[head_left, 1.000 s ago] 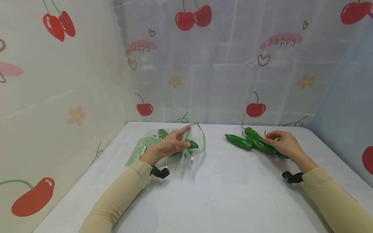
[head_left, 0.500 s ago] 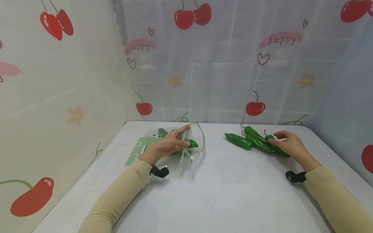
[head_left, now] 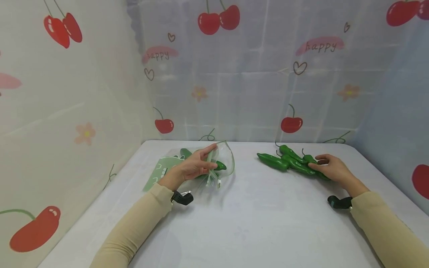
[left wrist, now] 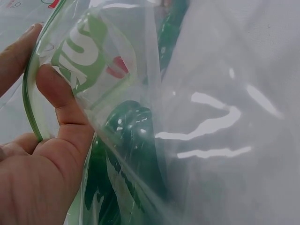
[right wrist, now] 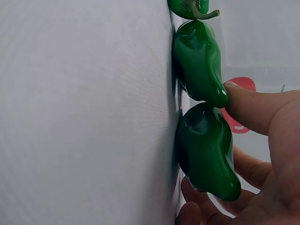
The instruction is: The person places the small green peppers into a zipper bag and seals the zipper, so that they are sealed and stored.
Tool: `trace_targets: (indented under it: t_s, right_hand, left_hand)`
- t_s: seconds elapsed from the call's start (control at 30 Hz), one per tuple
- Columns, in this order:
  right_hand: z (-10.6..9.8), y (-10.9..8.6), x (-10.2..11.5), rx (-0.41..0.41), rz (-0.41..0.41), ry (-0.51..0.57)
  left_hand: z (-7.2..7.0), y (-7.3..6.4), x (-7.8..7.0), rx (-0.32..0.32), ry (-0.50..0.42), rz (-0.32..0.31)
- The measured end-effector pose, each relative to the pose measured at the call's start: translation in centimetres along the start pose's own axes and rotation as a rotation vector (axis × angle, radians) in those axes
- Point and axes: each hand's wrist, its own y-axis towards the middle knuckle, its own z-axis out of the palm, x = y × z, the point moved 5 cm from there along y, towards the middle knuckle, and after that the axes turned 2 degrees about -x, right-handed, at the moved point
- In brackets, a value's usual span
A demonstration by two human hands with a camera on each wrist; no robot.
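Note:
My left hand (head_left: 191,166) holds open the mouth of a clear zip bag (left wrist: 215,108) with green edging. In the left wrist view, the thumb is inside the green rim and a finger is outside it. Green peppers (left wrist: 133,133) show through the plastic. At the right, my right hand (head_left: 331,169) is around the rightmost long green pepper (right wrist: 206,150) of a small pile on the table. In the right wrist view its fingers curl behind and below this pepper, while the thumb tip meets the tip of the neighbouring green pepper (right wrist: 199,61).
Other long green peppers (head_left: 271,160) lie close together left of my right hand, one pointing left. The bag's printed green part (head_left: 157,173) spreads left on the white table (head_left: 241,223). Cherry-printed curtains (head_left: 248,85) stand at the back and sides.
My right hand has shifted right along the pile, uncovering the stem end of the rightmost pepper, and its fingers have lowered around it. The left hand stays at the bag mouth.

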Motion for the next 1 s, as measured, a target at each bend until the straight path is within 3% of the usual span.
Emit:
trace_targets:
  t_s: [0.53, 1.0]
  right_hand:
    - [-0.1, 0.2, 0.1, -0.019, 0.057, -0.078]
    - [0.4, 0.0, -0.9, -0.016, 0.028, -0.145]
  left_hand:
    - [-0.1, -0.1, -0.6, -0.001, 0.006, 0.016]
    - [0.0, -0.2, 0.0, -0.008, 0.013, 0.009]
